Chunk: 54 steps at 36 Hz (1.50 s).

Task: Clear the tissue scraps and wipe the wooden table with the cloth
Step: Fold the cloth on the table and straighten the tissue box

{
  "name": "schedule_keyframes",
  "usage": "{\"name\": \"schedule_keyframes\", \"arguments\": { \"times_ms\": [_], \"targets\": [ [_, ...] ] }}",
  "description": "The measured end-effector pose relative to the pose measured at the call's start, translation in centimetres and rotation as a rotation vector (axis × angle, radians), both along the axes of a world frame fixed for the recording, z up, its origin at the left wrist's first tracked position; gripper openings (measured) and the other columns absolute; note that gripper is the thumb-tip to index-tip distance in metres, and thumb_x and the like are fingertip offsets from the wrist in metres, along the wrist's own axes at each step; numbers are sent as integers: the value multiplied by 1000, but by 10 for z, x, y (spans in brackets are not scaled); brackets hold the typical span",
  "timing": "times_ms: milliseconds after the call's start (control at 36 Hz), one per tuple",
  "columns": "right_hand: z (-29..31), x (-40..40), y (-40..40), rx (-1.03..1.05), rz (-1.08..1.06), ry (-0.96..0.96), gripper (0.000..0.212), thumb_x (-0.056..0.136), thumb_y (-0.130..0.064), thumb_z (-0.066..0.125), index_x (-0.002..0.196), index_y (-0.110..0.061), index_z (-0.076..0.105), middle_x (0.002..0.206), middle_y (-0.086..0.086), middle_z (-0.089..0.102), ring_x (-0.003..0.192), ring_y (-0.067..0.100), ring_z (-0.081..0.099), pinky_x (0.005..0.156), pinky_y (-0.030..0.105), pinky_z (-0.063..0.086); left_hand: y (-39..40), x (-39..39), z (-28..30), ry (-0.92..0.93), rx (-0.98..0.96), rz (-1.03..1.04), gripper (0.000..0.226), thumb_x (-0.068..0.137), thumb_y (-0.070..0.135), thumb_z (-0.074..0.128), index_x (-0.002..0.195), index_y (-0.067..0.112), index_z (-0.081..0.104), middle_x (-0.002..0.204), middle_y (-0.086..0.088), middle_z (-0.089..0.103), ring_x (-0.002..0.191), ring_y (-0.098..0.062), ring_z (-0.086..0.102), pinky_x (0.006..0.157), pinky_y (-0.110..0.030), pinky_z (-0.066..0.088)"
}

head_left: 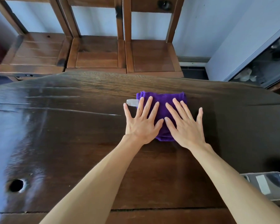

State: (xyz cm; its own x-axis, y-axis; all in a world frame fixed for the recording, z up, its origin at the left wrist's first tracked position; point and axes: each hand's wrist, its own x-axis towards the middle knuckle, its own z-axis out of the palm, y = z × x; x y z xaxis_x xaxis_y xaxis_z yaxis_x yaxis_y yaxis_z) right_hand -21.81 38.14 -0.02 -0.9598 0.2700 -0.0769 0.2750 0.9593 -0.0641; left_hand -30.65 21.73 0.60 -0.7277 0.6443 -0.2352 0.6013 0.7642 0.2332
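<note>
Both hands are down flat on a folded purple cloth (pixel 162 102) that lies toward the far edge of the dark wooden table (pixel 71 135). The left hand (pixel 141 125) is spread wide, fingers fanned, its palm on the cloth's near left corner and its little finger out on bare wood. The right hand (pixel 186 126) is spread the same way, pressing the cloth's right half, with its little finger out past the cloth's edge. The 2 thumbs almost meet over the middle of the cloth. Neither hand pinches anything; they only press.

From where I stand this looks like the wiping step, with the cloth pinned under both palms ready to be pushed. I see no loose tissue scraps on the open wood. The only pale thing is a small whitish strip (pixel 132 102) poking out from the cloth's left edge, just beside the left fingertips; I cannot tell whether it is the cloth's label or a scrap.

To my eye the next move calls for steady downward pressure and a long slide over the glossy wood to the left, which is most of the surface. A clear case with a white card (pixel 268 185) sits at the near right edge, and 3 wooden chairs (pixel 97 59) stand behind the table, well apart from the hands.
</note>
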Motion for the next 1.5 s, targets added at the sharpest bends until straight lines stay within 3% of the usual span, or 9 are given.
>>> {"name": "schedule_keyframes", "arguments": {
  "times_ms": [333, 389, 472, 556, 611, 667, 806, 917, 1500],
  "targets": [
    [7, 4, 14, -110, -6, -64, 58, 103, -60, 16, 158, -45, 4, 169, -14, -5, 155, 10, -8, 120, 68, 0, 9, 7, 7, -39, 25, 4, 61, 104, 57, 13, 160, 37, 0, 169, 11, -15, 155, -16, -20, 118, -69, -11],
    [18, 5, 13, -173, -19, -46, 56, 104, -58, 24, 157, -44, 16, 169, -12, 7, 156, 12, 3, 121, 65, 9, 6, 13, 13, -16, 88, 27, 53, 107, 46, 21, 158, 32, 23, 171, 10, -2, 157, -17, -7, 120, -68, -3],
    [41, 13, 10, -222, -45, 102, 49, 103, -54, 35, 148, -38, 42, 158, -5, 41, 145, 19, 38, 114, 51, 37, 1, 28, 23, 138, 252, 50, 39, 105, 34, 31, 123, 24, 64, 163, 5, 35, 153, -18, 27, 120, -60, 19],
    [60, 27, 7, -146, -55, 232, 42, 103, -48, 37, 131, -26, 60, 136, -1, 60, 122, 19, 58, 93, 36, 50, -3, 41, 39, 320, 432, 64, 33, 96, 25, 39, 86, 18, 69, 115, 2, 73, 113, -21, 67, 94, -42, 47],
    [73, 39, 2, -99, -83, 308, 38, 103, -44, 38, 117, -21, 65, 122, 1, 66, 108, 18, 63, 81, 31, 50, -8, 50, 54, 436, 465, 50, 26, 92, 17, 45, 74, 16, 64, 85, 4, 68, 85, -20, 65, 78, -36, 43],
    [84, 53, -7, -58, -102, 378, 35, 102, -42, 42, 108, -18, 67, 112, 3, 69, 98, 19, 65, 74, 31, 49, -17, 61, 71, 521, 468, 48, 25, 92, 15, 47, 72, 16, 61, 78, 4, 62, 77, -19, 58, 76, -35, 39],
    [108, 104, -40, 13, -109, 475, 30, 100, -37, 46, 101, -14, 67, 105, 5, 67, 89, 22, 63, 73, 37, 49, -53, 103, 103, 595, 455, 95, 26, 99, 20, 45, 82, 16, 65, 90, 3, 66, 90, -18, 61, 87, -39, 41],
    [130, 154, -81, 58, -137, 482, 28, 102, -32, 43, 92, -14, 62, 94, 3, 63, 83, 22, 58, 70, 39, 45, -93, 150, 120, 621, 430, 77, 28, 97, 15, 46, 73, 15, 60, 80, 2, 61, 80, -21, 59, 80, -39, 41],
    [214, 396, -256, 65, -139, 79, 32, 98, -39, 45, 97, -15, 66, 98, 4, 68, 91, 21, 63, 82, 38, 50, -297, 392, 210, 405, 245, 124, 30, 94, 17, 43, 68, 15, 60, 72, 1, 61, 71, -21, 57, 76, -38, 41]
  ]
}}
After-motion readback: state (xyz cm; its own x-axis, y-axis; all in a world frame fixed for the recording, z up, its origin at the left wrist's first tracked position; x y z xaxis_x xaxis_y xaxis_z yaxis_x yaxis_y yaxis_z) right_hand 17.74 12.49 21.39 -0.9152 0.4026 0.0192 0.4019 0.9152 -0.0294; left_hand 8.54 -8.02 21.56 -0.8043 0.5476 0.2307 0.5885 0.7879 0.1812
